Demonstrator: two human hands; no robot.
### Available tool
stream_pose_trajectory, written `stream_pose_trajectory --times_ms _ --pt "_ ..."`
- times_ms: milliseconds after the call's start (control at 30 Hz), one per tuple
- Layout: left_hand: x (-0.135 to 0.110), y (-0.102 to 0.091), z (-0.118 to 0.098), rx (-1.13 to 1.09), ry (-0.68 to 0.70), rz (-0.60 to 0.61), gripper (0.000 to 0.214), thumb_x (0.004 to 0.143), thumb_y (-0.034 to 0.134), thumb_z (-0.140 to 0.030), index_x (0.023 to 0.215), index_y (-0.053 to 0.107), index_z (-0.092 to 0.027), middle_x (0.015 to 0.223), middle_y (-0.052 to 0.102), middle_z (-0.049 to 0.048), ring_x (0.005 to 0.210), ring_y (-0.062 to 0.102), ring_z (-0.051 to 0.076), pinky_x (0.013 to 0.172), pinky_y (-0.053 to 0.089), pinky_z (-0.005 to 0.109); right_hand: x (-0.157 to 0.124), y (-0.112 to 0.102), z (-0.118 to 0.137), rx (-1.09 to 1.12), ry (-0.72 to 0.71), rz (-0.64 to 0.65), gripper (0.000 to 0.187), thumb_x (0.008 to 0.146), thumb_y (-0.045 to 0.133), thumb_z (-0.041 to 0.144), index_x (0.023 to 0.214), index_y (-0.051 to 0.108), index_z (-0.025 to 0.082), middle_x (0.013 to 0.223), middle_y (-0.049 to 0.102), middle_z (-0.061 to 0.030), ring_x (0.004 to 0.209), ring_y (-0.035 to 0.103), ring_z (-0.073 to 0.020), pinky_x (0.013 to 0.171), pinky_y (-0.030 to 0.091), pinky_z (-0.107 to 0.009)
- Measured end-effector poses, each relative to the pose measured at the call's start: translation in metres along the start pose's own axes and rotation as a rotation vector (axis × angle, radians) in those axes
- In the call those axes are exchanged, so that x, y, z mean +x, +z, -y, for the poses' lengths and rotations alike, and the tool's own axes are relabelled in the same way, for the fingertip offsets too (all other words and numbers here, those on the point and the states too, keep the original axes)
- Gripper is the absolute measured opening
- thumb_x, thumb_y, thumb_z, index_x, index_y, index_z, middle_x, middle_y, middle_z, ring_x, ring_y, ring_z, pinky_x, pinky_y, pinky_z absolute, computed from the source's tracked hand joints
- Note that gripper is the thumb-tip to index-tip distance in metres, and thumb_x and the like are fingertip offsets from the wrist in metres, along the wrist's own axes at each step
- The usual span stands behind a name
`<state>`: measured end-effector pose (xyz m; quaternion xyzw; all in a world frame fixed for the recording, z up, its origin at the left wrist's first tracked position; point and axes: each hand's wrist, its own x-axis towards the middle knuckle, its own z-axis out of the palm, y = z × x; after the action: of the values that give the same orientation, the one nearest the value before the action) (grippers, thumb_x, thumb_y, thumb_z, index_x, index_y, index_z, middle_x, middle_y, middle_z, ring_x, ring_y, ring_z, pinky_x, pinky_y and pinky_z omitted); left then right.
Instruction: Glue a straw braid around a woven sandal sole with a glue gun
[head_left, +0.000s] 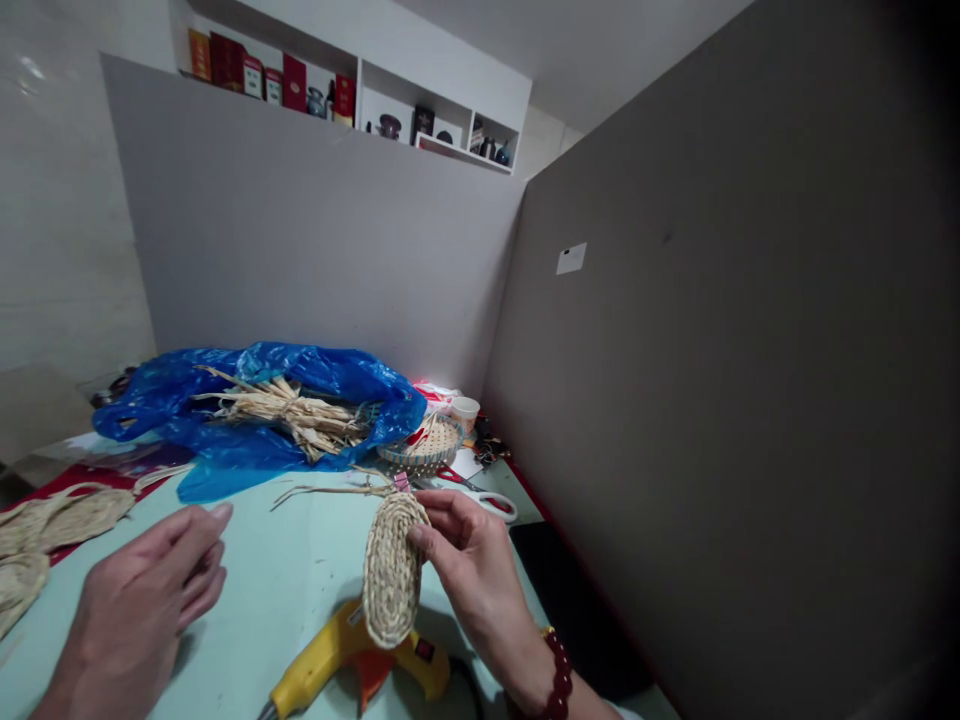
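My right hand point(476, 560) pinches an oval woven straw sole point(394, 575) by its right edge, thumb in front and fingers behind. The piece stands upright above the table. At its top is a small pink clip point(403, 482), and loose straw ends point(322, 490) stretch left from there. Below and partly behind the oval lies a yellow glue gun point(322, 655) with an orange trigger, its nozzle toward the lower left. Over the left side of the table, my left hand point(150, 590) is loosely closed with its fingers curled, and nothing shows in it.
A blue plastic bag point(255, 440) with bundled straw point(300, 405) lies at the back. Beside it stand a woven basket point(424, 445) and a paper cup point(465, 412). Scissors point(495, 503) lie behind my right hand. More woven pieces point(82, 515) are at left. A grey partition point(712, 350) rises at right.
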<state>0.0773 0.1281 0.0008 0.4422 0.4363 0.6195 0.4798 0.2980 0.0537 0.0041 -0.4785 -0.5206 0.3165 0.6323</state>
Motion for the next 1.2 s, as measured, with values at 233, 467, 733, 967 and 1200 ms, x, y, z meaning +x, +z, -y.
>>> stream_pose_trajectory --times_ms 233,467,733,967,1200 --pt "-0.005 0.007 0.001 0.161 0.078 0.233 0.035 0.066 0.079 -0.049 0.052 0.061 -0.022 0.048 0.055 -0.0017 0.047 0.049 0.012 0.043 0.04 0.019 -0.003 0.002 -0.003 -0.021 -0.004 0.022 0.023 0.081 0.071 0.026 0.101 0.066 0.016 0.092 0.079 -0.0089 0.087 0.076 -0.0237 0.078 0.06 -0.035" --pt "-0.013 0.019 0.001 0.276 0.154 0.308 0.021 0.058 0.084 -0.046 0.054 0.074 -0.029 0.07 0.072 0.0049 0.074 0.064 0.024 0.07 0.052 0.027 -0.009 0.005 -0.002 -0.058 -0.008 0.084 0.024 0.086 0.069 0.028 0.106 0.066 0.015 0.095 0.079 -0.0099 0.091 0.076 -0.0245 0.08 0.061 -0.034" --pt "-0.033 0.025 0.001 0.087 -0.047 0.386 0.043 0.079 0.067 -0.055 0.111 0.077 -0.028 0.09 0.078 0.0085 0.081 0.071 0.026 0.07 0.055 0.031 -0.023 0.013 0.004 -0.256 -0.127 0.178 0.023 0.091 0.061 0.018 0.114 0.064 0.016 0.105 0.078 -0.0106 0.096 0.075 -0.0211 0.085 0.06 -0.03" --pt "-0.045 0.034 0.008 0.16 -0.016 0.5 0.022 0.073 0.077 -0.044 0.086 0.078 -0.027 0.085 0.077 0.0038 0.08 0.071 0.023 0.072 0.055 0.026 -0.033 0.019 0.007 -0.401 -0.327 0.259 0.033 0.092 0.051 0.012 0.124 0.055 0.015 0.106 0.077 -0.0103 0.092 0.076 -0.0193 0.08 0.06 -0.026" --pt "-0.035 0.023 0.007 0.16 -0.089 0.537 0.025 0.072 0.079 -0.047 0.088 0.079 -0.027 0.09 0.076 0.003 0.085 0.07 0.023 0.075 0.056 0.027 -0.03 0.015 0.006 -0.513 -0.523 0.245 0.023 0.095 0.051 0.009 0.114 0.06 0.018 0.097 0.076 -0.0086 0.081 0.074 -0.0191 0.072 0.057 -0.027"
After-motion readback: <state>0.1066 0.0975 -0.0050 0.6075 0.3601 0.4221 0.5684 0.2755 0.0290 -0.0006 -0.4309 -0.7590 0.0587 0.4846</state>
